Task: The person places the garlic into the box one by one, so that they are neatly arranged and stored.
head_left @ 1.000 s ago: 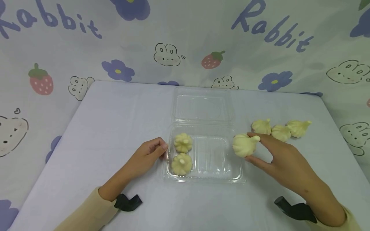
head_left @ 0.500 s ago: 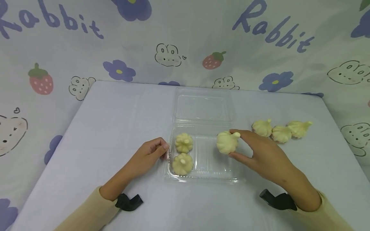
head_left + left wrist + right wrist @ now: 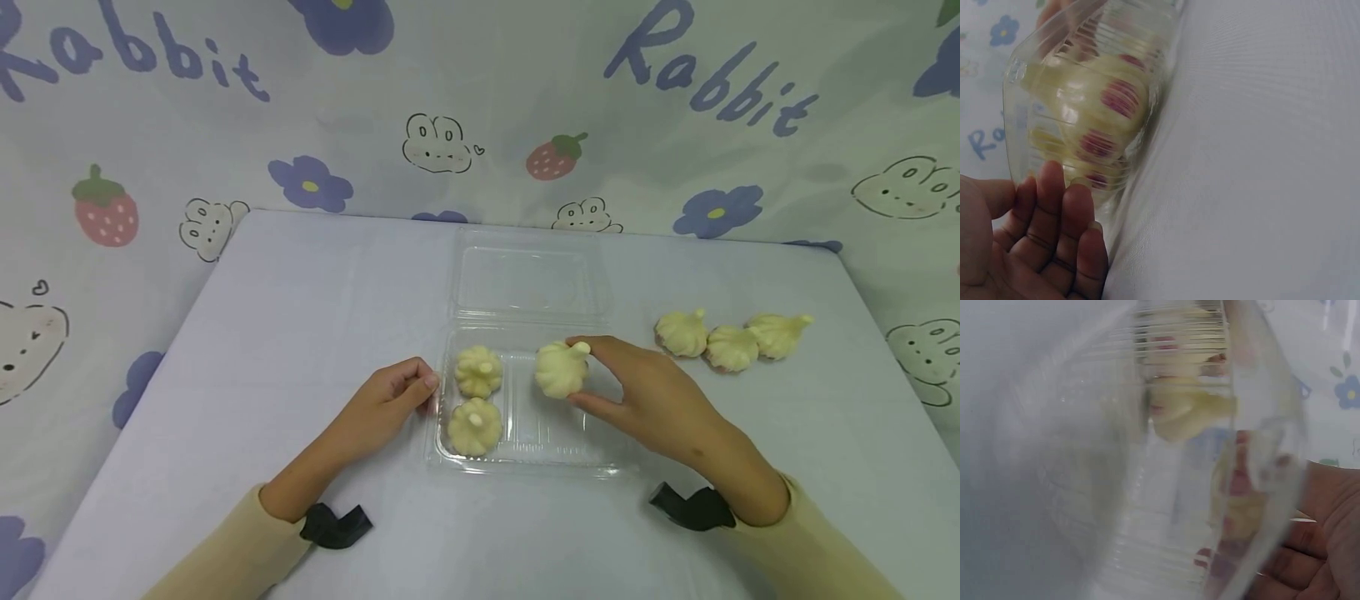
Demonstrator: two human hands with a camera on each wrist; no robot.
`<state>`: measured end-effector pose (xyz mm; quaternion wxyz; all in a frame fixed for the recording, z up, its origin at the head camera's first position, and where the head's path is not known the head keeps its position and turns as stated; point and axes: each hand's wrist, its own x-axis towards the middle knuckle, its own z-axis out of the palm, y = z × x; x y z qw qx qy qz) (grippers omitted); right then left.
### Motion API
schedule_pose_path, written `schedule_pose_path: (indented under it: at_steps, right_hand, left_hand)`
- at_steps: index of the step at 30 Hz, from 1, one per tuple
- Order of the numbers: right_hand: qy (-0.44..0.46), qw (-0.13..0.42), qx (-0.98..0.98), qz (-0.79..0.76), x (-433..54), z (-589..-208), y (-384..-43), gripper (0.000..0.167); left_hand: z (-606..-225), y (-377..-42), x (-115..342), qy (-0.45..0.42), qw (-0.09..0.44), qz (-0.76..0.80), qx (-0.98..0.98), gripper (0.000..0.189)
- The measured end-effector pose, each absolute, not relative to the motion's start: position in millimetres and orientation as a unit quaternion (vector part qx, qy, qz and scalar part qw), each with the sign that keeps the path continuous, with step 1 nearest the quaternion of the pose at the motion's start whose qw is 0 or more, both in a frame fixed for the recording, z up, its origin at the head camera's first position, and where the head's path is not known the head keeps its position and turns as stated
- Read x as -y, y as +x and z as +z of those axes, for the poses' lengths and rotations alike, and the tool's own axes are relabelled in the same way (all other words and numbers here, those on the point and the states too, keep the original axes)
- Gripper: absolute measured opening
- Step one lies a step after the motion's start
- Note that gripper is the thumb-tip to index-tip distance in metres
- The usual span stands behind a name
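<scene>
A clear plastic clamshell box point(image 3: 592, 462) lies open on the table, its lid point(image 3: 525, 279) folded back. Two pale yellow bun-shaped dumplings point(image 3: 477, 371) point(image 3: 472, 425) sit in its left end. My right hand point(image 3: 633, 392) grips a third dumpling point(image 3: 558, 369) over the middle of the box, just above the floor. My left hand point(image 3: 401, 392) rests with curled fingers against the box's left rim; in the left wrist view its fingers point(image 3: 1054, 212) touch the box wall point(image 3: 1085, 112). The right wrist view shows the box wall point(image 3: 1147, 456), blurred.
Three more dumplings point(image 3: 681, 332) point(image 3: 731, 347) point(image 3: 776, 332) lie in a row on the table right of the box. The table point(image 3: 300, 333) has a pale lilac cloth; a printed rabbit-and-strawberry backdrop point(image 3: 480, 108) rises behind its far edge.
My right hand has carried the dumpling leftward from beside the box's right edge to over the box's middle. My left hand has stayed at the rim.
</scene>
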<state>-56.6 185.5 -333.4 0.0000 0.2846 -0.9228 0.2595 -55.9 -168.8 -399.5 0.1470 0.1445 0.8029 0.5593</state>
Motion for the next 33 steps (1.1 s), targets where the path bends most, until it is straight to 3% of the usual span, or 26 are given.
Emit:
schedule_pose_path:
  at_steps: [33]
  right_hand:
    - [0.301, -0.019, 0.919, 0.253, -157.9, -359.7, -74.1, 0.058]
  left_hand:
    - [-400.7, -56.5, 169.2, 0.145, 0.15, 0.561, -0.801, 0.026]
